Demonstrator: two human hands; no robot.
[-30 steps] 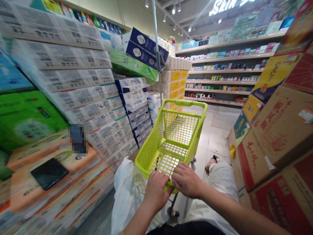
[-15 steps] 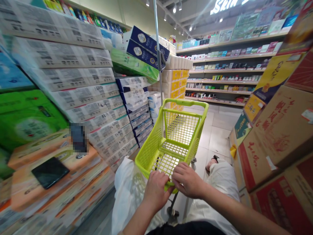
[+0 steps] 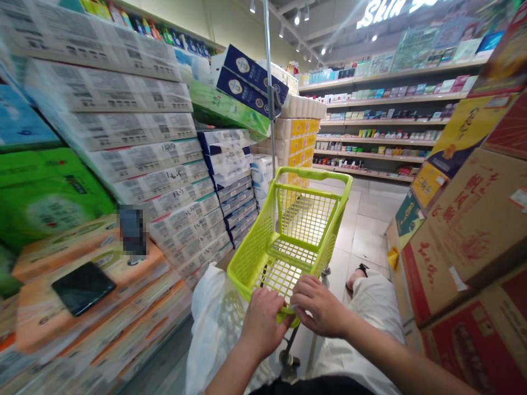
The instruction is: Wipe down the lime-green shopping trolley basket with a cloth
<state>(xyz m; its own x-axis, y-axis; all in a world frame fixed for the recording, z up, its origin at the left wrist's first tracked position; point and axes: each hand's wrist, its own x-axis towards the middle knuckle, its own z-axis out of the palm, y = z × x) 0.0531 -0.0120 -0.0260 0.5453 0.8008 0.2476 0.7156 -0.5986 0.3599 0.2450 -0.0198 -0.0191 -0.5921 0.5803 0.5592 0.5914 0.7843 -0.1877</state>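
A lime-green shopping cart [image 3: 252, 249] with a lattice basket stands right in front of me, and nothing lies in its basket. My left hand [image 3: 265, 315] is closed over the cart's near rim, thumb pointing inward. Just beside it my right hand [image 3: 317, 304] curls its fingers over the same rim. The two hands nearly touch; their palms and the rim under them are hidden. Beneath the basket, one caster wheel [image 3: 289, 359] shows near my legs in pale trousers [image 3: 376, 304].
At the left, a black phone [image 3: 83, 287] lies on orange tissue packs [image 3: 144, 274], beside tall stacks of wrapped paper packs [image 3: 135, 129]. Cardboard cartons [image 3: 465, 219] line the right side. Tiled floor [image 3: 364, 219] runs toward stocked shelves [image 3: 374, 120] at the back. A metal pole [image 3: 269, 71] rises beyond the cart.
The view has shifted very slightly, so the shelves and stacks sit a little further right. Both hands keep their place on the cart's rim.
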